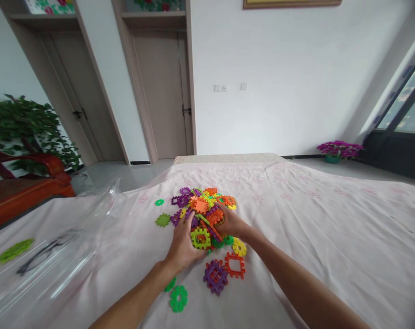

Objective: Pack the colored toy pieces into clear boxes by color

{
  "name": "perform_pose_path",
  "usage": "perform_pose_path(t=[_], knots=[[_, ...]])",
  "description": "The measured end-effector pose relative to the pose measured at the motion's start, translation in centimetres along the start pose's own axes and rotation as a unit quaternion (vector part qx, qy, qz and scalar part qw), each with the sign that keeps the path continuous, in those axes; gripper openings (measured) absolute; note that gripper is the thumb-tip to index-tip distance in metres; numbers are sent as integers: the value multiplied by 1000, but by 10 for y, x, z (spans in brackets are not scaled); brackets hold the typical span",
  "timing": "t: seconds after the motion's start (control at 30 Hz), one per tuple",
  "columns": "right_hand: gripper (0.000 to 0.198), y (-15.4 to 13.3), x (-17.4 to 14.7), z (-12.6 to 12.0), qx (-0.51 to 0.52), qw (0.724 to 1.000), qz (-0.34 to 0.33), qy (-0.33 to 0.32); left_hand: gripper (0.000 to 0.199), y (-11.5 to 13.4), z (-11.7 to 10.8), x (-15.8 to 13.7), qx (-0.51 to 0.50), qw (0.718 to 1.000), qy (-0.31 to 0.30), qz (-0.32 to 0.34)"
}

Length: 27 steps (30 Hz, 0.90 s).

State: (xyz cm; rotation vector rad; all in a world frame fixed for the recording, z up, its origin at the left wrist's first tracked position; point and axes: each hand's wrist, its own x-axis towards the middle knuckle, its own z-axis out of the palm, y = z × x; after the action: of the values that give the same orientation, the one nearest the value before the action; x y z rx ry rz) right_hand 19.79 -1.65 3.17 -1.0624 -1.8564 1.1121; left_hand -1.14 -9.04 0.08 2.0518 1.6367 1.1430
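A heap of colourful interlocking plastic pieces [200,205], some square and some flower-shaped, lies on the cloth in front of me. My left hand [183,243] curls round its near left side, thumb up, with a yellow-green square frame [200,239] against the palm. My right hand [232,222] grips the right side, beside an orange square piece [215,217]; its fingertips are hidden among the pieces. Between both hands a clump of pieces is clasped. Nearer me lie a purple piece [215,276], an orange-red square frame [234,265] and a green flower disc [178,298].
A pale flowered cloth [313,228] covers the table. On the left, a clear plastic bag [80,246] lies by dark-framed glasses [45,251] and a yellow-green piece [15,250]. A wooden armchair [56,173] stands beyond the left edge.
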Motion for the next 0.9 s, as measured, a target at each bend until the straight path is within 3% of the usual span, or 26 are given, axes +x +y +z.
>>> perform_pose_path(t=[0.13,0.23,0.33,0.43,0.5,0.57,0.73,0.9], knots=[[48,-25,12,19,159,986,-29,-48,94,3,-1,15,-143,989,13,22],[35,-43,29,27,150,986,-53,-53,87,3,-4,29,-199,979,35,-32],[44,-48,50,20,76,997,-27,-20,89,-1,-12,40,-183,978,60,-83],[57,-37,68,-3,-52,998,-8,29,96,-6,-25,40,-92,988,56,-112],[50,-23,77,-23,-169,984,-8,50,97,-7,-33,34,-21,992,34,-120],[48,-7,82,-40,-279,957,39,72,95,-3,-40,27,37,991,-5,-125],[59,18,85,-55,-415,904,103,34,96,14,-43,18,86,980,-101,-145],[55,13,84,-41,-439,892,104,-43,103,23,-31,18,30,987,-90,-128]])
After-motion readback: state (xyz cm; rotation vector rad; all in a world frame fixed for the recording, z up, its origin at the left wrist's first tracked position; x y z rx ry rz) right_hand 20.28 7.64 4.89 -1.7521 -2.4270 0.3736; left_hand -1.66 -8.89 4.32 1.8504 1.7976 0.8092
